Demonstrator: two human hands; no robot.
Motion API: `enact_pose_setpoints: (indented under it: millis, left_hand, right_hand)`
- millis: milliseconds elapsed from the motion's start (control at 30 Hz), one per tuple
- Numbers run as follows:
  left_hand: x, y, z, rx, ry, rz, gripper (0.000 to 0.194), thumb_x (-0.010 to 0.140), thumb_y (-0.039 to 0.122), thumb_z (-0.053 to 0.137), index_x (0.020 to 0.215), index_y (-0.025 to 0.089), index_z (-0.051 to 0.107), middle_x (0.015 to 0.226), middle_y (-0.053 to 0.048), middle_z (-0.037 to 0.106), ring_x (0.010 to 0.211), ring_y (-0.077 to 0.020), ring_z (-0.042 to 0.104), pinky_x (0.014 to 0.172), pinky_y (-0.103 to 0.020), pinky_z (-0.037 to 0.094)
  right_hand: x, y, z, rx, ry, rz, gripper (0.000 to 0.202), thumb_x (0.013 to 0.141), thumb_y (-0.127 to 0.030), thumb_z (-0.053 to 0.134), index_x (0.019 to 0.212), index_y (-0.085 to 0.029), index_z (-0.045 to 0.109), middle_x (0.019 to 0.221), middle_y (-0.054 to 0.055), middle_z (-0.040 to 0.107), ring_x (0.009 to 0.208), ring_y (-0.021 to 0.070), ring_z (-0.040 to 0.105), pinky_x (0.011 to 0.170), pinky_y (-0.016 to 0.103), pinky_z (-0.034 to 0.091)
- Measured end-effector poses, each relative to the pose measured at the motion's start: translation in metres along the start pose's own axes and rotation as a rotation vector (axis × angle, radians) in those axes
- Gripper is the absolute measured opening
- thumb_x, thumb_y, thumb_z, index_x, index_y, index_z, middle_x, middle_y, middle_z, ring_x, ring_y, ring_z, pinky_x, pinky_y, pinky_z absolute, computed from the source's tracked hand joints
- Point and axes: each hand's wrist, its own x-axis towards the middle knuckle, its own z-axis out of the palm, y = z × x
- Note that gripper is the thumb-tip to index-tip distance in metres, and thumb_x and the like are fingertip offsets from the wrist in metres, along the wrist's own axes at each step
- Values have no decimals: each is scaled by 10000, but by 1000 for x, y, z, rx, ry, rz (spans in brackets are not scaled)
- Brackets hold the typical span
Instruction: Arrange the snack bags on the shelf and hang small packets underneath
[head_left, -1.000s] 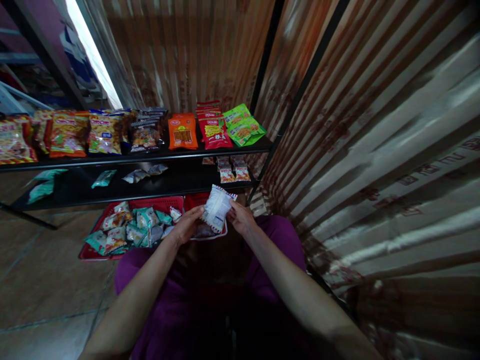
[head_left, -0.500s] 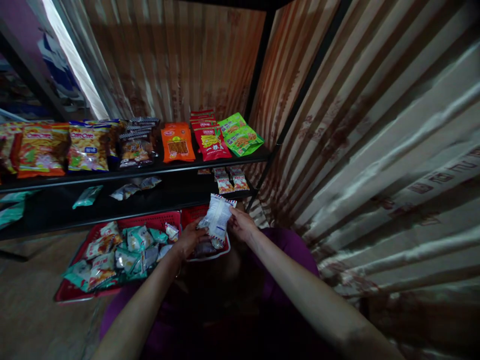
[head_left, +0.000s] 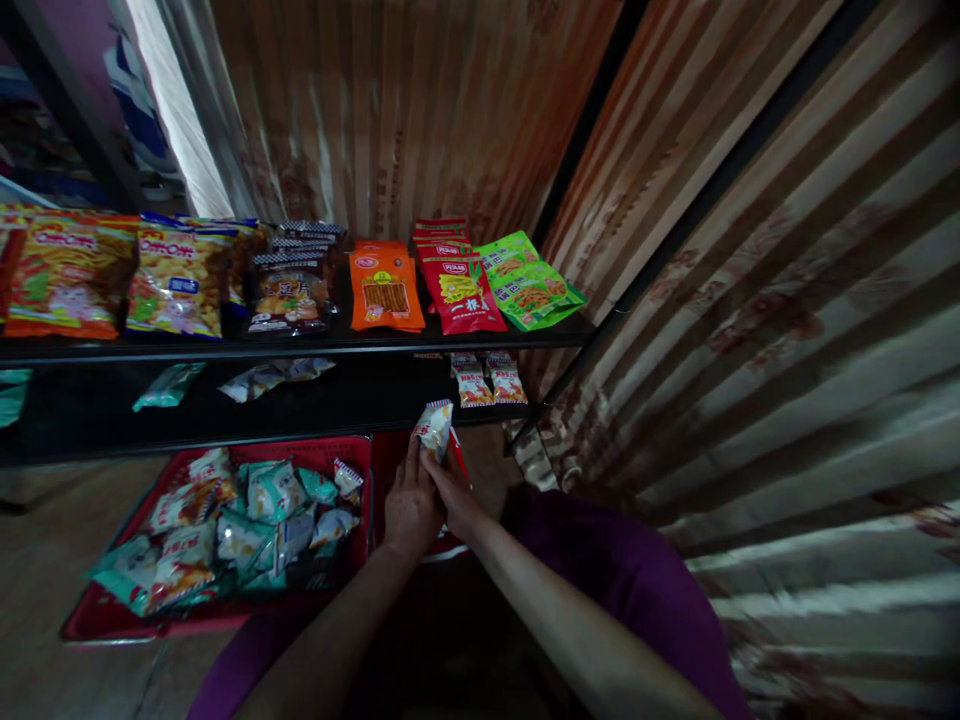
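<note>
A small white-and-orange snack packet (head_left: 435,424) stands between my two hands, its striped top end pointing toward the shelf. My left hand (head_left: 411,505) presses against its near left side with the fingers together. My right hand (head_left: 454,490) closes on it from the right, and the hands nearly touch. Both are above a second red basket (head_left: 381,462), which they largely hide. To the left, a red basket (head_left: 352,440) holds several teal packets (head_left: 274,490) and several white-and-orange packets (head_left: 184,560).
On the lower shelf (head_left: 375,408) stand several small packets (head_left: 472,384) at the right and a teal packet (head_left: 169,386) at the left. The upper shelf (head_left: 300,348) carries orange bags (head_left: 386,288), red bags (head_left: 465,290) and green bags (head_left: 529,285). A pleated curtain (head_left: 750,330) hangs right.
The packet has turned from lying broad side up between my spread hands to standing narrow and upright. My hands have drawn together around it. The view has shifted slightly.
</note>
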Motion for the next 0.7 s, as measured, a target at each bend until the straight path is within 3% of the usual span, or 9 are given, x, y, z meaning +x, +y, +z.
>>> enact_pose_setpoints:
  millis: [133,167,233,300,333,433,533,600,700]
  left_hand:
    - [7,-4,-4,-25,-64,72,490,675,106,608,1150,216,653,1361,-112,521,1282,-335,420,1122,-453,236]
    - [11,-7,-7,-77,-34,65,432,691,129,615,1106,235,673,1337,-95,544,1260,-309,448,1120,-426,249]
    - [21,-13,-14,-185,139,-13,304,730,189,625,1023,233,692,1297,-80,572,1245,-265,464,1114,-378,262]
    - [32,-19,-20,-344,270,-237,219,726,239,660,942,211,688,1181,-83,633,1183,-244,515,1067,-353,327]
    - [37,-21,-21,-465,267,-373,209,733,274,664,928,200,676,1102,-84,662,1115,-235,562,1007,-347,389]
    - [47,-22,-21,-817,61,-649,274,780,401,620,923,169,645,967,-92,693,910,-207,648,820,-317,493]
    - [49,-18,-14,-1000,-105,-715,309,781,421,625,926,149,635,907,-102,703,838,-209,667,770,-322,512]
    - [50,-17,-8,-1060,-99,-719,286,765,358,650,950,140,623,892,-103,706,837,-225,672,779,-352,520]
    - [54,-19,-4,-1084,1,-698,254,744,265,667,951,132,606,861,-92,707,813,-224,678,780,-367,531]
  right_hand:
    - [17,-4,-18,170,74,170,337,706,-424,708,969,-232,623,936,35,713,918,208,663,793,330,521]
    - [18,-7,-26,196,49,209,317,696,-405,723,937,-223,626,881,28,715,857,198,671,760,324,526]
    - [19,-14,-43,228,-39,262,307,674,-359,757,910,-209,628,843,20,715,790,179,673,737,322,528]
    - [18,-20,-58,234,-128,307,334,652,-324,786,916,-196,625,857,24,716,790,178,676,756,350,529]
    - [16,-23,-64,224,-162,331,353,645,-318,795,924,-189,623,862,29,716,799,183,678,769,367,529]
    - [14,-30,-75,157,-272,411,403,639,-319,805,961,-158,624,893,63,718,835,209,686,782,400,532]
    - [12,-36,-78,86,-368,467,449,634,-318,811,1004,-146,623,933,87,720,836,227,691,740,400,547]
    - [11,-37,-76,65,-392,474,456,633,-318,811,1012,-147,625,924,83,722,823,220,691,730,392,553]
    - [11,-31,-73,93,-337,432,447,629,-316,813,1008,-164,632,903,58,724,817,194,691,762,378,551]
